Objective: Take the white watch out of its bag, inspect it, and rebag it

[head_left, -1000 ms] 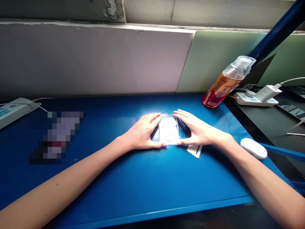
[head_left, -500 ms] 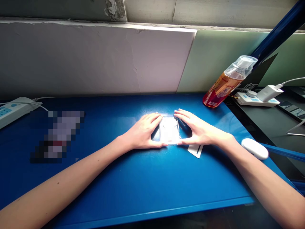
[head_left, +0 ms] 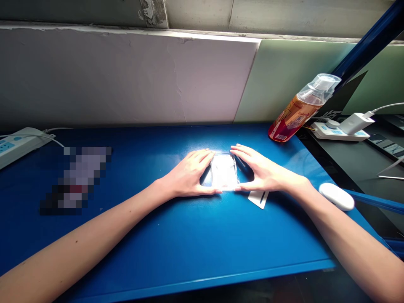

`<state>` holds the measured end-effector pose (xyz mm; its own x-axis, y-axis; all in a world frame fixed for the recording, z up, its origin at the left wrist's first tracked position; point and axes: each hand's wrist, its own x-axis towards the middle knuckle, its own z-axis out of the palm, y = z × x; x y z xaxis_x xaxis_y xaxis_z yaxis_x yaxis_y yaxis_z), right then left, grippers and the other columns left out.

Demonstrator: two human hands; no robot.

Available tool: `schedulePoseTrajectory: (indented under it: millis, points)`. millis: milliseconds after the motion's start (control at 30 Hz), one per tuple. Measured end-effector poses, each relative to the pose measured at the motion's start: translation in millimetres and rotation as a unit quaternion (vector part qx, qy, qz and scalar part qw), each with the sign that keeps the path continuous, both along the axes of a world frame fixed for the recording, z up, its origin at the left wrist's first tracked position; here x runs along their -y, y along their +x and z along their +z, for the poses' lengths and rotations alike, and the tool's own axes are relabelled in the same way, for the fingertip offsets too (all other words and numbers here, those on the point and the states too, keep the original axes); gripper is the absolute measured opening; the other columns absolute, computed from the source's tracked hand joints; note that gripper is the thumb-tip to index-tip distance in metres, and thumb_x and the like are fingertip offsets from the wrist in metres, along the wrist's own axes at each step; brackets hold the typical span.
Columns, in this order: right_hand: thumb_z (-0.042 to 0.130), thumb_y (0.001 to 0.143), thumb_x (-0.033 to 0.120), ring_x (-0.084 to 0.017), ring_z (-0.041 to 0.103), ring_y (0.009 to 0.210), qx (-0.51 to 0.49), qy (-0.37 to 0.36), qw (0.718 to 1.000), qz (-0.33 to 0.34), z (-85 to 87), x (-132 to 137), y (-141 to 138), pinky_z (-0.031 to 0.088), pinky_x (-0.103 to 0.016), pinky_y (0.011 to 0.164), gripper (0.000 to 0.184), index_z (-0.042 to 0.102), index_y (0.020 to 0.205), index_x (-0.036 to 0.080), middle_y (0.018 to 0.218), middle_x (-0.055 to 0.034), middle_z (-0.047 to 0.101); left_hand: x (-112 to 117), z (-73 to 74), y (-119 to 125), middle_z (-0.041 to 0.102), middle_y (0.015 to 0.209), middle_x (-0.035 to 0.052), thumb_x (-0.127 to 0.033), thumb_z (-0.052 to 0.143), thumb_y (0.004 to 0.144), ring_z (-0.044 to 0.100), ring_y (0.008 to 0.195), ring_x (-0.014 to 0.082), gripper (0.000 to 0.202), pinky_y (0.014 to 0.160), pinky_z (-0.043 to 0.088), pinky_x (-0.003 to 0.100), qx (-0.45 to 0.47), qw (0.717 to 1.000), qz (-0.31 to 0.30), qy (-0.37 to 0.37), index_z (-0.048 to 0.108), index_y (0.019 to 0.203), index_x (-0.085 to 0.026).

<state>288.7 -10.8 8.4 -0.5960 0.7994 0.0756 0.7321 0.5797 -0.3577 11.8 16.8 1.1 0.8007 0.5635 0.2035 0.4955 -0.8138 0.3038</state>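
Observation:
A small, roughly square white packet with clear, shiny edges (head_left: 224, 172) lies on the blue tabletop, so bright with glare that its surface cannot be read. My left hand (head_left: 191, 173) curves round its left side, the thumb at the near corner and the fingertips at the far one. On the opposite side my right hand (head_left: 260, 168) mirrors this, thumb low and fingers at the far right corner. Gaps show between each palm and the packet. Partly under my right hand is a white card with a dark slot or stripe (head_left: 258, 199).
A capped bottle of red liquid (head_left: 298, 111) leans by the wall at the back right, near a power strip with plugs (head_left: 339, 132). At the right edge sits a white oval case (head_left: 336, 196). Another power strip (head_left: 22, 145) and a pixelated object (head_left: 82, 176) lie left.

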Motion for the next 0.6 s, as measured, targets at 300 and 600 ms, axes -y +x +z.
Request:
schedulePoseTrajectory:
  millis: [300, 600]
  points:
    - [0.072, 0.072, 0.069, -0.042, 0.03, 0.148, -0.012, 0.002, 1.0, -0.001, -1.8, -0.2, 0.7, 0.033, -0.059, 0.118, 0.106, 0.036, 0.153, 0.011, 0.157, -0.025, 0.036, -0.1, -0.4, 0.0, 0.047, 0.148, 0.0261, -0.074, 0.065, 0.076, 0.043, 0.138, 0.0415, 0.099, 0.114, 0.036, 0.054, 0.007, 1.0, 0.005, -0.003, 0.043, 0.145, -0.007]
    - [0.072, 0.074, 0.067, -0.04, 0.029, 0.149, -0.017, 0.004, 1.0, 0.019, -0.2, -1.1, -0.3, 0.034, -0.06, 0.117, 0.101, 0.036, 0.154, 0.016, 0.157, -0.0197, 0.04, 0.2, -2.4, 0.0, 0.046, 0.148, 0.0281, -0.071, 0.066, 0.076, 0.042, 0.14, 0.0418, 0.098, 0.115, 0.035, 0.055, 0.002, 1.0, 0.006, 0.003, 0.043, 0.145, -0.004]
